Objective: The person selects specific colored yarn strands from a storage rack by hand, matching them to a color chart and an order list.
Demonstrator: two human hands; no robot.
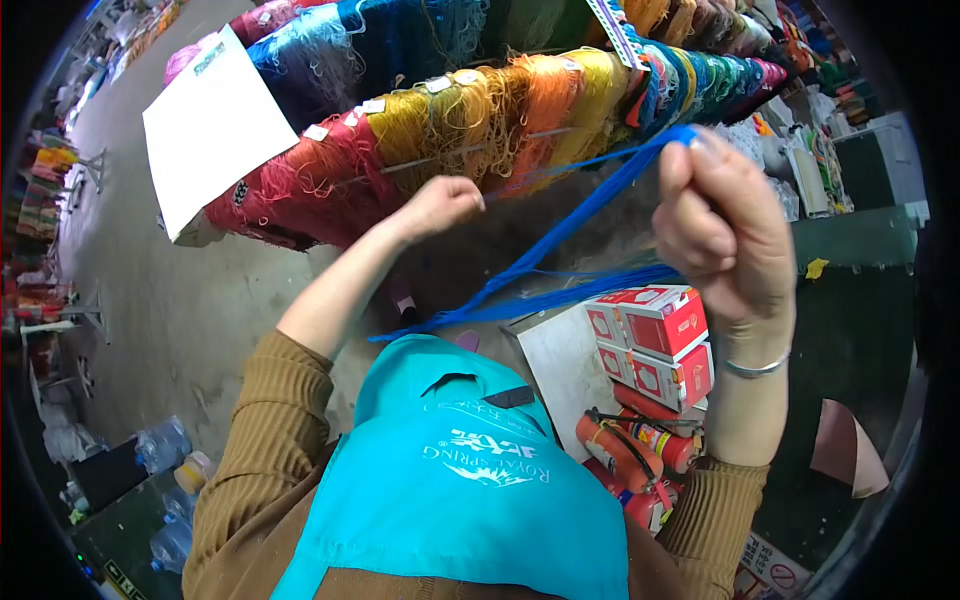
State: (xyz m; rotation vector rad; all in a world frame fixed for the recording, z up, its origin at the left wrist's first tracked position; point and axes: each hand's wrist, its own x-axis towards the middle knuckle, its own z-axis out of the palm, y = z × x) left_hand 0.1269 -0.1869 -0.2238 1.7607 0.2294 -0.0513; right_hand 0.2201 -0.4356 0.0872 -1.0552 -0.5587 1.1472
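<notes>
My right hand (725, 215) is raised at the right, its fingers curled in a pinch around a bright blue skein of thread (570, 225). The skein drops in long loops from my fingertips towards my apron. My left hand (440, 208) is closed near the middle, in front of the hanging yarn. A thin blue strand runs from the top of the skein across to its fingertips. The turquoise apron (470, 480) with white lettering covers my front, and the low end of the skein lies close above its upper edge.
Racks of yarn (460, 120), sorted by colour, hang ahead, with a white sheet (215, 130) at their left end. Red-and-white boxes (655, 340) and fire extinguishers (620, 450) stand low on the right. Plastic water bottles (165, 445) are at the lower left.
</notes>
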